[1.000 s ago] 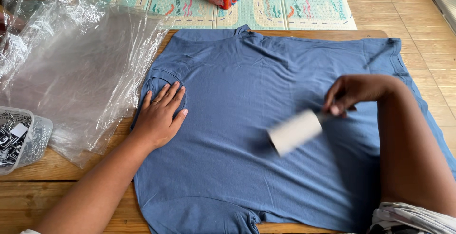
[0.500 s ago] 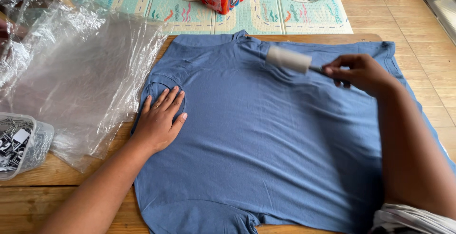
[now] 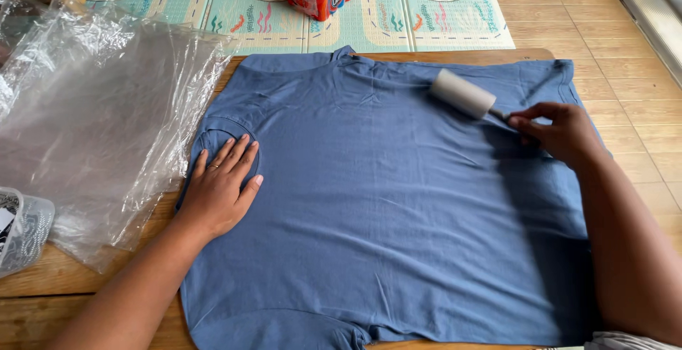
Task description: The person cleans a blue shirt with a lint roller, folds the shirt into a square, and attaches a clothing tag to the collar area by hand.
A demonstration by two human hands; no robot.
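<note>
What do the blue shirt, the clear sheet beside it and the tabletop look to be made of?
Shirt: soft matte knit, probably cotton jersey; it lies flat with fine ripples. Clear sheet: thin glossy plastic film, crinkled and see-through. Tabletop: wooden planks with visible grain and a slight sheen.

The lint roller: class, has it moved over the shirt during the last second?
Yes. The lint roller went from mid-shirt up toward the collar edge of the shirt, then right, held by the right hand. The left hand kept pressing the shirt.

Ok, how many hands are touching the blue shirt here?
2. The left hand lies flat on the shirt near its left edge; the right hand holds the lint roller at the upper right.
</note>
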